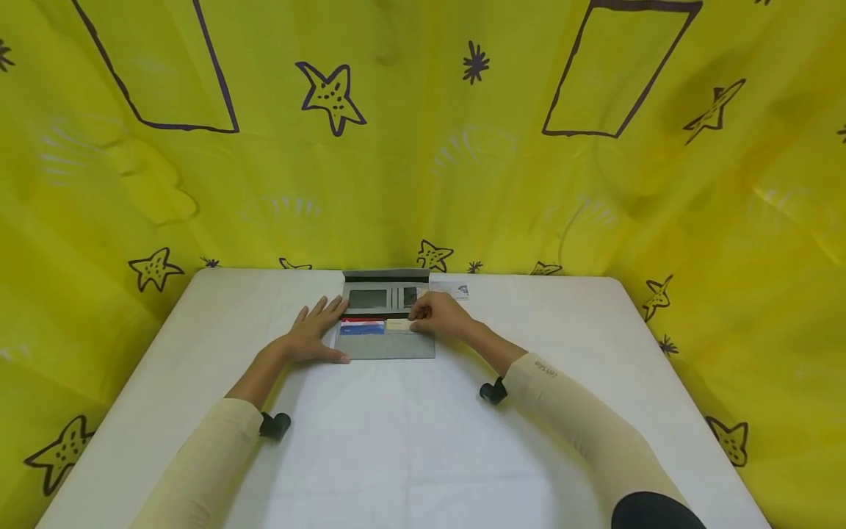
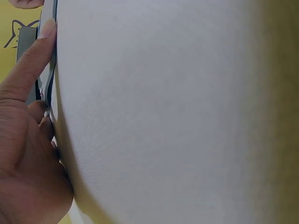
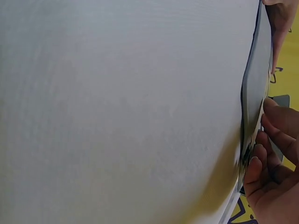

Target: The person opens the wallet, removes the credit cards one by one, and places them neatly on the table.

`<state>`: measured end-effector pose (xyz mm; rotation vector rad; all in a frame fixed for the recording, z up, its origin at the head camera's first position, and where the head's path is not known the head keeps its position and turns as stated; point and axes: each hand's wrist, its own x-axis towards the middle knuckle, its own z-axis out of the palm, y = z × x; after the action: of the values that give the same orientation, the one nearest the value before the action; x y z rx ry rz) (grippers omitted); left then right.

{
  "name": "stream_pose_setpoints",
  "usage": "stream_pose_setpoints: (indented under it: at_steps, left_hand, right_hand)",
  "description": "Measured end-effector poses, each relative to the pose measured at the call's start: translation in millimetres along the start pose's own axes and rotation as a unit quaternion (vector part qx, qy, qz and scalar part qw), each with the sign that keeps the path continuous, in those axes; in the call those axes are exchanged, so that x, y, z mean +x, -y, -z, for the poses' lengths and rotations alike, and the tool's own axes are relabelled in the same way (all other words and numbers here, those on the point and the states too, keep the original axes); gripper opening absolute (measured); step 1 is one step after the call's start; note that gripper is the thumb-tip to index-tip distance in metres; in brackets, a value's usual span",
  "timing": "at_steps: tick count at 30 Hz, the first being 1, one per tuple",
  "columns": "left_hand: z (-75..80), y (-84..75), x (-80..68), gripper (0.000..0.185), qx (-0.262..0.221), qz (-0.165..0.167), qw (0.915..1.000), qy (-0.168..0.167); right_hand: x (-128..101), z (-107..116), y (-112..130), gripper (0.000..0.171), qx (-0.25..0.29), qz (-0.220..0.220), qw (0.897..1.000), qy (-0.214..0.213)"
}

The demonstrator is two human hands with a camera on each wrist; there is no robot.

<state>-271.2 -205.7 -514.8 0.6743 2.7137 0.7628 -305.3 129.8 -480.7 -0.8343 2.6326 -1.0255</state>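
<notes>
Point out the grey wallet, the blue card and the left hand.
Grey wallet [image 1: 388,348]: head view, bare near panel, below the cards.
Blue card [image 1: 362,330]: head view, blue face showing above that panel.
Left hand [image 1: 312,338]: head view, middle of its back.

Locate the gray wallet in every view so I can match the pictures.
Head: gray wallet lying open, just below and left of centre.
Left wrist: upper left, nearly edge-on.
Right wrist: right side, nearly edge-on, running down from the top edge.
Shared landmark: the left hand, at left in the left wrist view, top right in the right wrist view.
</notes>
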Motion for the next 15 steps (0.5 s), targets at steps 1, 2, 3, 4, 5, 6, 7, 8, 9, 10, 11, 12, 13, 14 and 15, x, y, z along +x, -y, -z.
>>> stream_pose_setpoints:
  at_steps: [1,2,3,4,5,6,7,8,9,10,11,12,13,14,15]
  left_hand:
    - [-0.1,0.6,0.3,0.126,-0.001,0.000,1.0000,0.000]
    - [-0.1,0.8,0.6,0.126,0.000,0.000,1.0000,0.000]
    - [0.2,0.9,0.6,0.126,0.000,0.001,1.0000,0.001]
    - [0.5,0.6,0.5,0.126,0.000,0.001,1.0000,0.002]
    - [1.0,0.1,0.0,0.126,0.001,0.002,1.0000,0.002]
    - [1.3,-0.4,-0.4,0.127,0.002,0.003,1.0000,0.003]
    - [2.2,-1.9,-1.3,0.126,0.000,0.002,1.0000,0.002]
    - [1.8,-1.7,-1.6,0.126,0.000,0.000,1.0000,0.001]
    - [1.6,-1.8,-1.9,0.126,0.001,0.000,1.0000,0.001]
    - [1.3,-2.0,-2.2,0.126,0.000,0.000,1.0000,0.000]
    - [0.9,-2.1,-2.2,0.126,-0.001,-0.001,1.0000,-0.001]
    - [0.5,-2.0,-2.0,0.126,0.000,-0.002,1.0000,-0.001]
    - [0.4,-1.9,-1.8,0.125,0.000,-0.002,1.0000,-0.001]
    - [-0.2,-0.9,-1.0,0.125,0.002,-0.002,1.0000,0.000]
    - [0.2,-1.4,-0.8,0.125,0.001,0.000,1.0000,0.000]
  right_hand:
    - [0.1,-1.1,0.1,0.009,-0.002,-0.001,1.000,0.000]
    - [0.3,-2.1,0.2,0.010,-0.002,-0.002,1.000,0.000]
    - [0.6,-3.1,0.6,0.010,-0.003,-0.004,1.000,0.000]
    - [1.4,-3.8,0.6,0.010,-0.004,-0.007,1.000,0.001]
    - [2.0,-4.4,1.0,0.010,-0.003,-0.009,1.000,0.002]
    - [2.7,-5.1,1.2,0.009,-0.005,-0.012,1.000,0.002]
    - [3.1,-5.5,1.6,0.008,-0.006,-0.014,1.000,0.002]
    - [3.3,-5.8,1.9,0.007,-0.006,-0.017,1.000,0.002]
    - [3.3,-6.0,2.8,0.006,-0.007,-0.020,1.000,0.002]
    - [3.2,-6.0,3.7,0.005,-0.009,-0.022,1.000,0.002]
    - [3.0,-6.0,4.7,0.005,-0.010,-0.024,1.000,0.001]
    - [2.9,-6.0,5.2,0.005,-0.011,-0.026,1.000,0.000]
    - [2.8,-5.8,6.1,0.005,-0.012,-0.029,1.000,-0.001]
    - [2.9,-5.4,6.9,0.005,-0.011,-0.032,0.999,-0.001]
    - [3.1,-4.8,7.9,0.005,-0.010,-0.034,0.999,0.000]
